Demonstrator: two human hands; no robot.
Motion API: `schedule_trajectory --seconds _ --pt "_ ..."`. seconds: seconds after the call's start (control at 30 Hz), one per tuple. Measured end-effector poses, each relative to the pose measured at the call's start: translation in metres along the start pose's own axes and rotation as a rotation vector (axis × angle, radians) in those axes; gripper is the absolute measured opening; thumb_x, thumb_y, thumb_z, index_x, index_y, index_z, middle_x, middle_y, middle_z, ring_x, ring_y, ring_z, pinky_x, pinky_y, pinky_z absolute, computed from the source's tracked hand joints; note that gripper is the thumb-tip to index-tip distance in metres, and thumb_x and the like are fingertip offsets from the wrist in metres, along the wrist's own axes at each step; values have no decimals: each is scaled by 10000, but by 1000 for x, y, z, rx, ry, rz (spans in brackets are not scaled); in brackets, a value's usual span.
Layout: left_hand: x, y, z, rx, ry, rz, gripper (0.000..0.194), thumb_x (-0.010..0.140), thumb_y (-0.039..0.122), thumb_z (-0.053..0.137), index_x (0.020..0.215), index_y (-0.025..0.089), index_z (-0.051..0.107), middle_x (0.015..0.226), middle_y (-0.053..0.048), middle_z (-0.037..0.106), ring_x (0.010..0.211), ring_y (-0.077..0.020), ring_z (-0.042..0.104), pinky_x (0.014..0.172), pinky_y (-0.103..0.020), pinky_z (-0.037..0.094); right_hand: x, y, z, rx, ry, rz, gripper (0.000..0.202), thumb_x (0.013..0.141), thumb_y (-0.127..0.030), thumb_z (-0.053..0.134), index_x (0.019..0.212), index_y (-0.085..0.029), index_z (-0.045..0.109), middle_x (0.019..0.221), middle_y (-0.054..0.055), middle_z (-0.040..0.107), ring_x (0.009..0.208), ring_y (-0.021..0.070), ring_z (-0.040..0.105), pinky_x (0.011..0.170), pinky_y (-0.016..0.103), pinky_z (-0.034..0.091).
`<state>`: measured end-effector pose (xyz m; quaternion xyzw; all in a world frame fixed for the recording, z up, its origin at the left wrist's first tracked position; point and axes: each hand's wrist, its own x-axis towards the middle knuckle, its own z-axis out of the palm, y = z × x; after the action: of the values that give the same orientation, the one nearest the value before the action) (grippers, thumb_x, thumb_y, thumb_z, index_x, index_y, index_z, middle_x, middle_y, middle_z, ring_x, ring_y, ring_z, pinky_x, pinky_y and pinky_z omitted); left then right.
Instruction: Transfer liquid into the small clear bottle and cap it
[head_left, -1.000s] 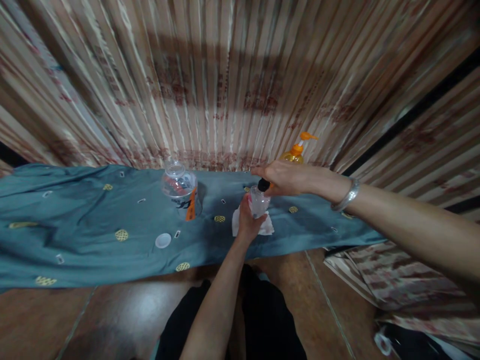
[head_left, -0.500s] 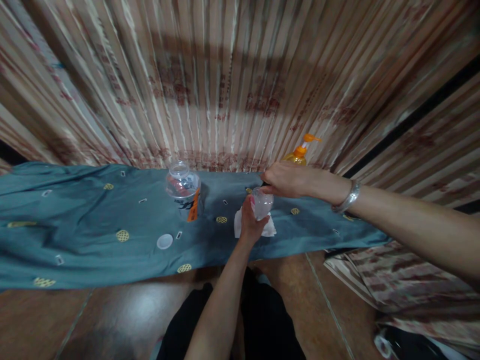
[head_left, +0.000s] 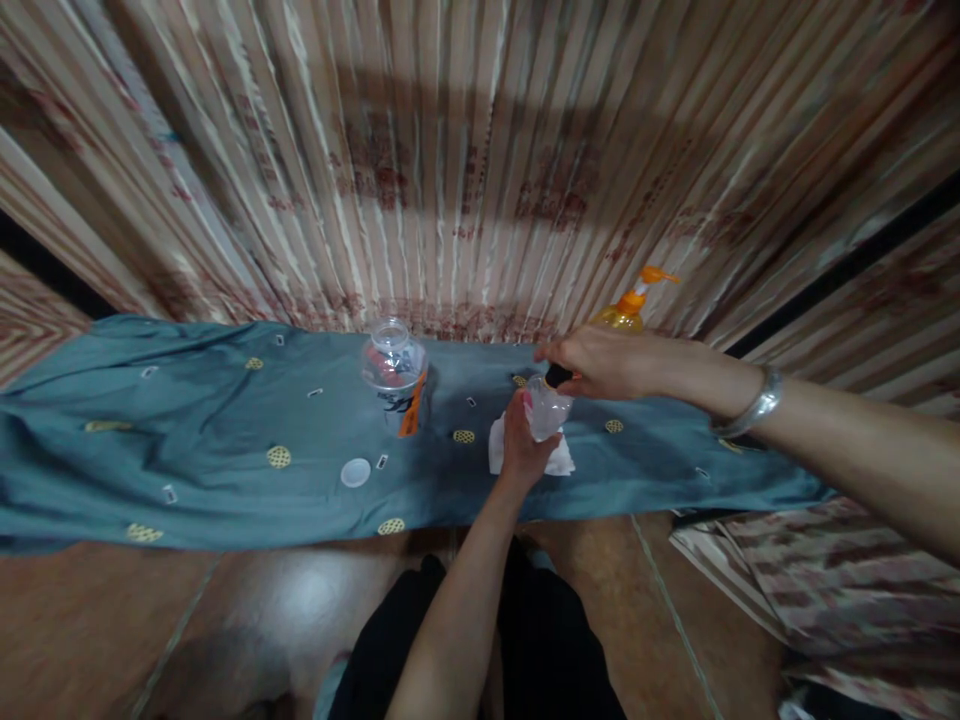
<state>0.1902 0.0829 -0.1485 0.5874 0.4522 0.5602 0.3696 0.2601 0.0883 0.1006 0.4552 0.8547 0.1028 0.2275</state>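
Note:
My left hand (head_left: 523, 442) is wrapped round a small clear plastic container (head_left: 551, 412) and keeps it on a folded white cloth or tissue (head_left: 559, 462). Something pink shows at the container's left side. Over its mouth, my right hand (head_left: 600, 360) is closed on a small black thing (head_left: 557, 376), whose kind I cannot make out. Part of that thing is hidden by the fingers. Just behind the right hand stands a pump bottle (head_left: 621, 316) of yellow liquid with an orange pump head.
A large clear plastic jar (head_left: 394, 375) with an orange-striped label stands open to the left. In front of it lies a round white lid (head_left: 355, 472). A teal patterned cloth (head_left: 210, 430) covers the narrow table, and a pleated curtain (head_left: 442, 180) hangs behind.
The whole view has shifted, so everything sits further right. More of the black thing shows at my right fingers. My left hand still holds the container on the white cloth.

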Motion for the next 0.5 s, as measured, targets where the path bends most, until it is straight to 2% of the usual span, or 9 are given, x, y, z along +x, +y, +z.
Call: schedule_trajectory --seconds 0.07,0.13,0.2,0.27,0.33,0.4,0.5 --pt "0 1 0 9 0 1 445 915 368 634 1313 184 559 1371 -132 567 1202 -294 593 984 -540 521 1 -1 1 -21 -5 29 289 951 -332 576 1055 -112 733 901 141 768 899 262 734 699 292 467" --pt "0 1 1 15 -2 1 444 915 368 634 1312 184 559 1372 -131 567 1203 -295 592 986 -541 519 2 -1 2 -49 6 89 373 977 -401 529 987 -100 749 864 161 763 880 279 735 699 307 470" --pt "0 1 1 19 -7 0 445 915 367 634 1313 185 559 1372 -131 567 1204 -295 592 987 -542 518 4 -1 3 -30 26 84 344 929 -403 615 1066 -110 730 895 149 767 891 280 733 688 298 464" --pt "0 1 1 22 -9 1 448 914 367 634 1316 185 556 1376 -132 565 1207 -296 590 989 -543 517 4 0 3 -11 12 28 313 879 -334 680 1113 -128 712 912 127 770 892 265 731 670 282 448" --pt "0 0 1 27 -8 5 452 914 368 635 1320 186 554 1384 -133 559 1215 -299 586 994 -547 513 5 1 3 -32 -18 11 270 913 -319 627 1062 -118 728 876 134 766 872 260 730 661 284 435" --pt "0 -1 0 31 -6 14 452 913 369 635 1320 186 555 1387 -133 557 1219 -300 583 997 -549 511 6 3 3 -65 -29 38 368 973 -389 527 994 -95 746 834 162 757 852 271 727 659 300 431" --pt "0 -2 0 28 -9 27 449 914 370 634 1316 185 557 1379 -132 562 1210 -297 588 992 -546 514 7 4 3 -31 -7 29 383 932 -427 589 1095 -110 729 853 139 765 851 262 719 651 294 422"
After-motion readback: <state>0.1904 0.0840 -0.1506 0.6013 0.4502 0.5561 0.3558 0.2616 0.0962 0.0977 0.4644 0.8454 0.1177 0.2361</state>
